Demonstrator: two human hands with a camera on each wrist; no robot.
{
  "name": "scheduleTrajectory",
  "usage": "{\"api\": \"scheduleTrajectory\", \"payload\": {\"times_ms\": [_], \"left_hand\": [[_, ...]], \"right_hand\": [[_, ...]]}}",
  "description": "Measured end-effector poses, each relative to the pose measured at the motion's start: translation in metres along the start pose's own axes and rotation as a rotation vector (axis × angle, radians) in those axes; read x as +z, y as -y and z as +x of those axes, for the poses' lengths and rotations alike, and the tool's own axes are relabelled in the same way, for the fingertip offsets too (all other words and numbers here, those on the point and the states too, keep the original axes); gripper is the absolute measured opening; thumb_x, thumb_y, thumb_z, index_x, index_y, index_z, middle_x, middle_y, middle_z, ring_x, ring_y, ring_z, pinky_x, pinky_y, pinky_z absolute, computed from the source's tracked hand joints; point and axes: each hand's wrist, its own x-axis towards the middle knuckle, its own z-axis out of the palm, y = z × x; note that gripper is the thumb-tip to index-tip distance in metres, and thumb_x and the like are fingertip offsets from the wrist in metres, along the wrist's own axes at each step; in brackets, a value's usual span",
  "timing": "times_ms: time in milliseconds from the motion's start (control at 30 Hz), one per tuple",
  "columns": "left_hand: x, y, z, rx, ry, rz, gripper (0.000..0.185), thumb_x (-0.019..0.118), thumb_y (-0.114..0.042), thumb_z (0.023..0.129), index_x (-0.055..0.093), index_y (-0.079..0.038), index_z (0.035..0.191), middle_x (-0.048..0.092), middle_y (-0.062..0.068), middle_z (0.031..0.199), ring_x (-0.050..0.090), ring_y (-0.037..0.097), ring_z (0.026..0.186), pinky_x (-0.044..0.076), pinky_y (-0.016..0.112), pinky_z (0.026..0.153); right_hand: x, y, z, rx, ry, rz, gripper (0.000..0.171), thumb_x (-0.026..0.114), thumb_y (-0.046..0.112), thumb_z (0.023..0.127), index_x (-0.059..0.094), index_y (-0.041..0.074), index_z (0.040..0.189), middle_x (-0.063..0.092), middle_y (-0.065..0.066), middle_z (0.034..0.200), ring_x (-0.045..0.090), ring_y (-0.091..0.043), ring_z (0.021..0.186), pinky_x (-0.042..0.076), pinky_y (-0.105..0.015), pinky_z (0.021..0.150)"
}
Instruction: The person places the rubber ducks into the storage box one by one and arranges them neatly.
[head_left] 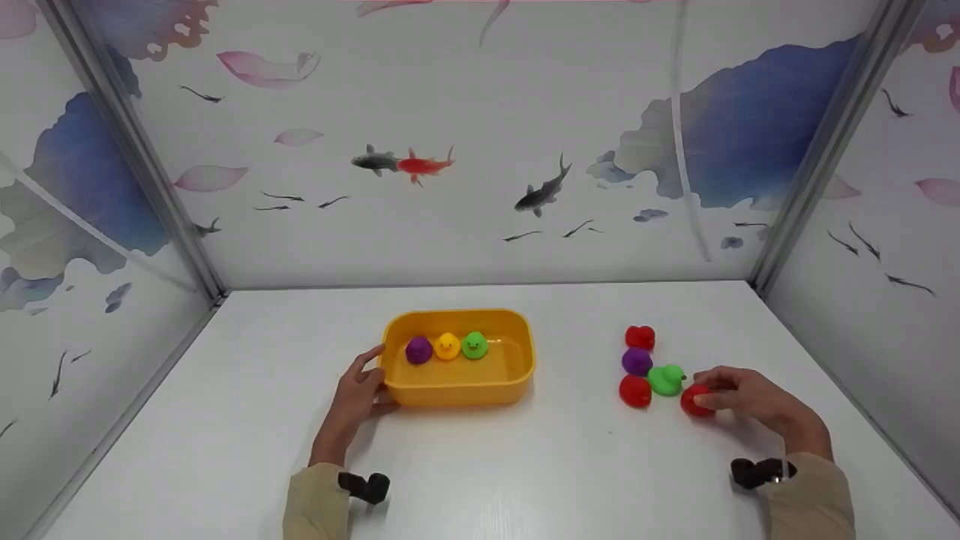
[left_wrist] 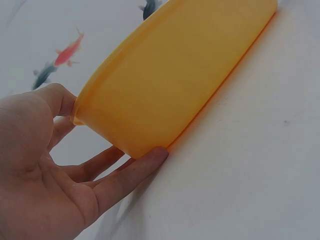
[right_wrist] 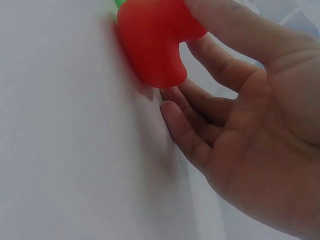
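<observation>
My left hand [head_left: 358,386] holds the left end of a yellow plastic basin [head_left: 457,395], fingers at its rim and lower edge; the left wrist view shows this grip close up. Inside the basin sit a purple duck [head_left: 418,350], a yellow duck [head_left: 448,346] and a green duck [head_left: 475,346] in a row. Over on the right, my right hand [head_left: 757,397] pinches a red rubber duck [right_wrist: 150,42] between thumb and fingers, low at the tabletop. Just left of it is another green duck [head_left: 665,380], touching the group beside it.
Left of the right hand, a red toy [head_left: 640,337], a purple one [head_left: 637,361] and another red one [head_left: 635,391] form a column on the white table [head_left: 570,465]. Printed panels [head_left: 465,240] with fish enclose the table at the back and sides.
</observation>
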Motion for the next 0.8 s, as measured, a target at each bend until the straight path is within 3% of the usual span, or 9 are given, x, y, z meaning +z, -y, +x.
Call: {"api": "scheduleTrajectory", "payload": {"times_ms": [100, 433, 667, 800], "left_hand": [[0.0, 0.001, 0.001, -0.01, -0.002, 0.003, 0.051, 0.046, -0.019, 0.102, 0.04, -0.027, 0.153, 0.055, 0.021, 0.141, 0.068, 0.024, 0.101, 0.062, 0.039, 0.088], [0.001, -0.003, 0.0, -0.007, -0.004, 0.005, 0.052, 0.046, -0.018, 0.102, 0.04, -0.026, 0.153, 0.056, 0.021, 0.14, 0.066, 0.023, 0.098, 0.062, 0.039, 0.086], [0.001, -0.002, 0.0, 0.0, -0.01, 0.012, 0.053, 0.047, -0.019, 0.101, 0.041, -0.026, 0.152, 0.056, 0.021, 0.139, 0.066, 0.023, 0.097, 0.063, 0.038, 0.085], [0.0, 0.0, 0.001, -0.006, -0.014, 0.01, 0.053, 0.048, -0.019, 0.1, 0.041, -0.026, 0.152, 0.056, 0.021, 0.139, 0.067, 0.023, 0.098, 0.063, 0.038, 0.084]], "right_hand": [[-0.004, 0.003, -0.003, 0.013, -0.01, -0.008, 0.055, 0.073, 0.04, 0.088, 0.059, 0.008, 0.13, 0.058, -0.016, 0.135, 0.051, -0.028, 0.121, 0.048, -0.039, 0.095], [-0.015, 0.036, -0.017, -0.099, -0.054, 0.064, 0.047, 0.072, 0.03, 0.091, 0.056, 0.005, 0.127, 0.059, -0.016, 0.129, 0.064, -0.021, 0.102, 0.058, -0.034, 0.089], [-0.011, 0.054, -0.019, -0.181, -0.115, 0.039, 0.046, 0.069, 0.034, 0.093, 0.056, 0.004, 0.126, 0.063, -0.012, 0.123, 0.062, -0.019, 0.108, 0.055, -0.034, 0.092], [-0.006, 0.061, -0.017, -0.197, -0.144, 0.03, 0.049, 0.068, 0.037, 0.094, 0.054, 0.005, 0.129, 0.062, -0.013, 0.126, 0.059, -0.024, 0.116, 0.054, -0.036, 0.095]]}}
